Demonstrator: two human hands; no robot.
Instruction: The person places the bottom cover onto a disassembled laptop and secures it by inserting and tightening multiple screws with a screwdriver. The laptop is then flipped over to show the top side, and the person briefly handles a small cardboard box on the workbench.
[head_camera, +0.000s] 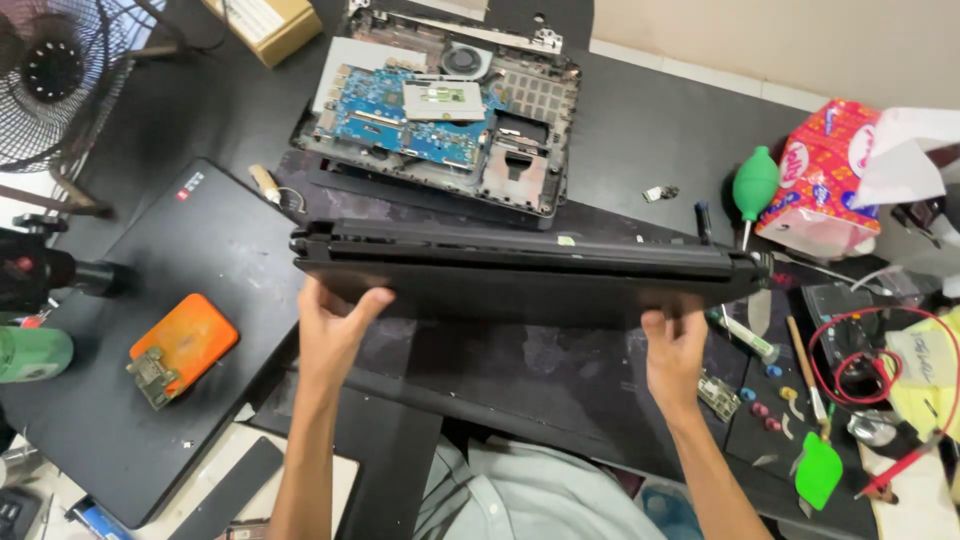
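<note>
Over the desk centre: a closed black laptop (520, 270) is held up on edge above the dark work mat (520, 370), its long side running from 9 to 3 o'clock.
Left hand: the left hand (335, 325) is clamped on the laptop's lower edge near its 9 o'clock end, thumb laid against the near face, fingers hidden behind.
Right hand: the right hand (675, 350) is closed on the same lower edge toward the 3 o'clock end, fingertips curled up onto the casing.
Behind, at 12 o'clock: an opened laptop base (440, 110) is seen lying flat, its blue circuit board and fan exposed.
At 9 o'clock: a second closed laptop (150, 400) is laid flat, with an orange drive (185, 340) resting on its lid.
Far 10 o'clock: a black fan (55, 85) is seen at the desk corner, beside a cardboard box (265, 22).
At 2 o'clock: a green dust blower (755, 185) is stood just beside a red tissue pack (825, 180).
At 4 o'clock: a red wire (880, 350) is looped near a green pry tool (820, 470) and small screws.
</note>
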